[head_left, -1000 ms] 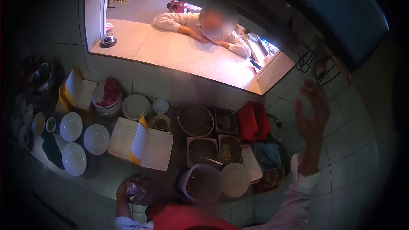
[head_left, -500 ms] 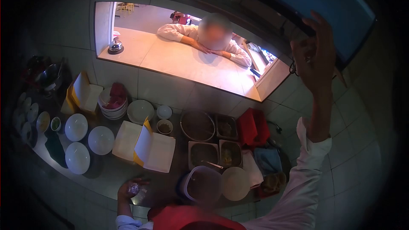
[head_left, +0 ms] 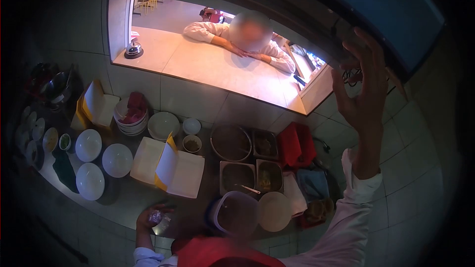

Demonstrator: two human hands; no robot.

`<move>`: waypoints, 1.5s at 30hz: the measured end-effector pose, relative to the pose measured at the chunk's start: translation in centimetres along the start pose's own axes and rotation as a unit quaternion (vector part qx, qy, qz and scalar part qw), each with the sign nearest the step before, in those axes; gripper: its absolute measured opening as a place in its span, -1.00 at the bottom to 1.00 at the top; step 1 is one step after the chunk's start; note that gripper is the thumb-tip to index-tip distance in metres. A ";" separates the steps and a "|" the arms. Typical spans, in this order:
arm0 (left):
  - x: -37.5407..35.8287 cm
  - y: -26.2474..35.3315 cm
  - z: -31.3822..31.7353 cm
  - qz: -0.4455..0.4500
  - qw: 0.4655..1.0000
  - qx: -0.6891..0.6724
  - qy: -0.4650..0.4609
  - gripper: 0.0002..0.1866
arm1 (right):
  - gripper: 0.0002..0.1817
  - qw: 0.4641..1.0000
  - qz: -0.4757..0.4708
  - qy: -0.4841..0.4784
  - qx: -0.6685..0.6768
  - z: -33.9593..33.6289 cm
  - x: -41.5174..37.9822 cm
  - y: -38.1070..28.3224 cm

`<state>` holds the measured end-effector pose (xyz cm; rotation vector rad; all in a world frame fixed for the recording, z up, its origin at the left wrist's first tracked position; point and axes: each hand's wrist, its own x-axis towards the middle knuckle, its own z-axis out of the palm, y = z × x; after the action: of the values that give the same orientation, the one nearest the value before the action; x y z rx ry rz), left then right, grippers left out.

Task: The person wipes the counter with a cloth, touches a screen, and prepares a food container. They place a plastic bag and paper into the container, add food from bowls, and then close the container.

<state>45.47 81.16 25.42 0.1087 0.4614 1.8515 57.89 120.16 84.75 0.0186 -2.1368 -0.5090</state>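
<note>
My right hand (head_left: pixel 363 86) is raised high at the right with its fingers spread, close under the lower edge of a dark blue screen (head_left: pixel 366 5) on the wall; I cannot tell whether it touches it. My left hand (head_left: pixel 154 216) is low at the counter's front edge, closed around a small clear crumpled wrapper. Just right of it stands a round plastic container (head_left: pixel 235 213) with dark contents and a pale lid (head_left: pixel 273 211) beside it.
A person in a white shirt (head_left: pixel 247 37) leans on the serving hatch counter (head_left: pixel 198 64), where a bell (head_left: pixel 132 49) sits. On the work counter are white bowls (head_left: pixel 116 159), stacked plates (head_left: pixel 129 118), open paper boxes (head_left: pixel 170 165), metal trays of food (head_left: pixel 250 168) and red cloths (head_left: pixel 295 144).
My right hand rose from chest height up to the blue screen, then dropped slightly with its fingers spreading. My left hand kept the wrapper in place.
</note>
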 end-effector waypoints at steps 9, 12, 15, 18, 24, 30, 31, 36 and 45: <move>0.7 -0.4 0.2 0.014 0.996 0.085 -0.011 -0.45 | -0.50 0.996 -0.082 -0.010 -0.032 0.9 -0.9 0.8; -0.4 1.2 2.5 0.107 0.951 0.276 -0.089 -0.58 | -0.53 0.986 -0.140 0.054 0.069 1.8 -1.9 1.6; 2.4 -3.6 -11.7 0.084 0.955 0.275 -0.073 -0.42 | -0.55 0.998 -0.044 -0.031 -0.012 3.2 -2.2 0.8; 3.8 -5.3 -15.1 0.025 0.993 0.094 -0.065 -0.47 | -0.52 0.998 -0.060 -0.019 0.015 3.4 -2.0 -1.2; 4.1 -5.1 -16.2 -0.033 0.999 -0.028 -0.002 -0.50 | -0.46 0.997 -0.062 -0.030 0.046 5.5 -4.3 0.5; 2.1 -2.6 -9.1 0.108 0.947 0.278 -0.118 -0.48 | -0.39 0.991 -0.136 -0.001 0.013 3.4 -3.0 0.6; 1.8 -1.6 -6.6 0.099 0.931 0.330 -0.122 -0.45 | -0.36 0.995 -0.101 -0.016 0.007 4.2 -4.6 2.1; 2.1 -2.2 -8.8 0.116 0.824 0.551 -0.059 -0.34 | -0.52 0.984 0.089 -0.049 0.144 0.5 -0.7 -1.7; -1.0 0.0 5.2 0.080 0.975 0.209 0.001 -0.40 | -0.53 0.992 0.081 0.093 0.041 -3.3 7.3 1.7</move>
<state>47.39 81.63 30.35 0.4387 0.8611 1.8864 56.54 119.04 92.76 -0.0586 -1.9557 -0.3113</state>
